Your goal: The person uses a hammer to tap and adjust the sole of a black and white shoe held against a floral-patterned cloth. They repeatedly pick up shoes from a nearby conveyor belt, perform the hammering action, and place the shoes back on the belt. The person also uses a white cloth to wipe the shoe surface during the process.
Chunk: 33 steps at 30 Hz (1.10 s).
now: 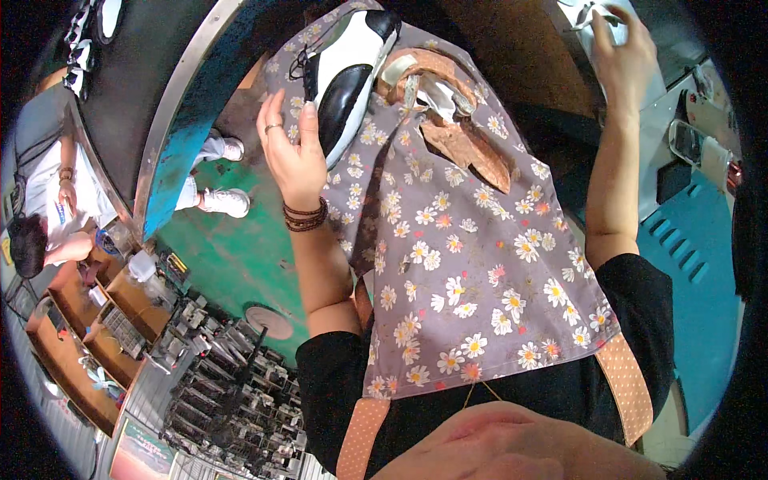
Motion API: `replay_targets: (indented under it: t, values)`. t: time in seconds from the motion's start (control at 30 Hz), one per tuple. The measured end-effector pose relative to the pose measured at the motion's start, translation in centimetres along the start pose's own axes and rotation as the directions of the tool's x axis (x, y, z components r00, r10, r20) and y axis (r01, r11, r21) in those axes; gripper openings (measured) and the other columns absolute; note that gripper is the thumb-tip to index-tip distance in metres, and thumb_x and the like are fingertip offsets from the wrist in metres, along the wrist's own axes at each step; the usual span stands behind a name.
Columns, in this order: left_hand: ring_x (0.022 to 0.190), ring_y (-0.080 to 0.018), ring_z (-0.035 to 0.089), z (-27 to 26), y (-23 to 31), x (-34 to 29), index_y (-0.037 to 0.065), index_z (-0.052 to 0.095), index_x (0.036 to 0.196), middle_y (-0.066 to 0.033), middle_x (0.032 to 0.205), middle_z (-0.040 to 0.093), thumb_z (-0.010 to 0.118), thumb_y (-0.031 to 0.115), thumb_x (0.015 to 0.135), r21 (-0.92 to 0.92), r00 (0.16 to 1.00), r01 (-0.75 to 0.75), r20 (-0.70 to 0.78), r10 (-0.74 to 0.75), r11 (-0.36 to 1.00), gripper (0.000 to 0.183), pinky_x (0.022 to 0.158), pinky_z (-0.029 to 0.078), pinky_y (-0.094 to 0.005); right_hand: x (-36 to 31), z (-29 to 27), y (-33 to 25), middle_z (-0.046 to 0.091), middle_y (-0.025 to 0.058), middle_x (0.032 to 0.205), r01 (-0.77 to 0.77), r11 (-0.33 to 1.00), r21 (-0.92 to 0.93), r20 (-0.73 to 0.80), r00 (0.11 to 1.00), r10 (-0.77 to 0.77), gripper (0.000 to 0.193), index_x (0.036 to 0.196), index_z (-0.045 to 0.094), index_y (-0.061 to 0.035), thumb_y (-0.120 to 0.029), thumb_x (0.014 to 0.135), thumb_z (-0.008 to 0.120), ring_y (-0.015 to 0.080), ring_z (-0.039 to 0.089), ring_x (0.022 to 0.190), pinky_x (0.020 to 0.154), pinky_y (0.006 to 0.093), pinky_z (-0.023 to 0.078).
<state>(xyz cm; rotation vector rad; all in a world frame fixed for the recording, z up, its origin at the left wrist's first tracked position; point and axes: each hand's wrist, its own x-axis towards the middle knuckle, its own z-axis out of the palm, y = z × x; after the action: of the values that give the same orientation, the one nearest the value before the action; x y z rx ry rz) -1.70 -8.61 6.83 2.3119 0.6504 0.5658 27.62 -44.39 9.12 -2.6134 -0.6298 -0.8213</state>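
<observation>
A black-and-white lace-up shoe (349,76) rests on the lap of my flowered grey apron (472,280). Beside it is my left hand (292,152), its fingers stretched out and apart and its thumb near the laces; it appears to hold nothing, and I cannot tell whether it touches the shoe. At the far right, my right hand (622,60) reaches over a pale surface. Its fingers are bent down around a small whitish thing (602,22) that they partly hide, so its kind is unclear. The apron's torn orange pocket (460,144) hangs open, with white material inside.
A dark conveyor with a metal rim (180,88) curves past on the left, with more black-and-white shoes (80,60) on it. Another person (72,184) works beyond it. A teal slotted panel (688,264) stands at right, below a clear-lidded case (686,140).
</observation>
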Motion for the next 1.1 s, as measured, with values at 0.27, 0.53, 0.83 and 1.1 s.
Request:
replay_targets:
  t: [0.27, 0.53, 0.83, 1.1]
  values:
    - [0.122, -0.0386, 0.052, -0.8, 2.7, 1.3, -0.011, 0.039, 0.139, -0.0293, 0.13, 0.053, 0.071, 0.062, 0.075, 0.257, 0.864, 0.202, 0.408, -0.295, 0.945, 0.102, 0.104, 0.039, -0.0395, -2.1, 1.0, 1.9, 0.061, 0.0168, 0.122, -0.313, 0.914, -0.257, 0.285, 0.879, 0.382, 0.052, 0.127, 0.059, -0.0154, -0.053, 0.092, 0.054, 0.0373, 0.06, 0.11, 0.091, 0.0468, 0.047]
    - [0.116, -0.0427, 0.056, 0.4, 4.2, 0.6, -0.012, 0.021, 0.146, -0.0333, 0.129, 0.052, 0.07, 0.049, 0.08, 0.354, 0.842, 0.141, 0.448, -0.301, 0.924, 0.102, 0.098, 0.046, -0.0419, -1.7, -1.8, 1.9, 0.067, 0.0139, 0.097, -0.436, 0.825, 0.36, 0.406, 0.869, 0.283, 0.033, 0.12, 0.059, 0.0003, -0.025, 0.098, 0.055, 0.0236, 0.064, 0.082, 0.071, 0.0322, 0.05]
    - [0.115, -0.0429, 0.057, 0.9, 4.0, 0.6, -0.009, 0.023, 0.146, -0.0306, 0.13, 0.053, 0.079, 0.04, 0.074, 0.38, 0.825, 0.138, 0.468, -0.318, 0.915, 0.104, 0.096, 0.047, -0.0438, 0.5, -7.2, -13.1, 0.056, 0.0062, 0.079, -0.157, 0.119, 0.98, 0.179, 0.963, -0.201, 0.027, 0.106, 0.06, 0.0026, -0.02, 0.092, 0.06, 0.0123, 0.049, 0.067, 0.059, 0.0259, 0.04]
    - [0.116, -0.0416, 0.056, 0.6, 4.3, 1.0, -0.009, 0.025, 0.146, -0.0314, 0.127, 0.055, 0.08, 0.039, 0.073, 0.348, 0.822, 0.187, 0.456, -0.34, 0.919, 0.102, 0.097, 0.046, -0.0426, -5.9, 2.6, -17.4, 0.062, 0.0121, 0.105, 0.068, 0.69, 0.721, 0.361, 0.813, -0.457, 0.047, 0.116, 0.056, -0.0044, -0.01, 0.074, 0.075, 0.0291, 0.066, 0.09, 0.07, 0.0371, 0.055]
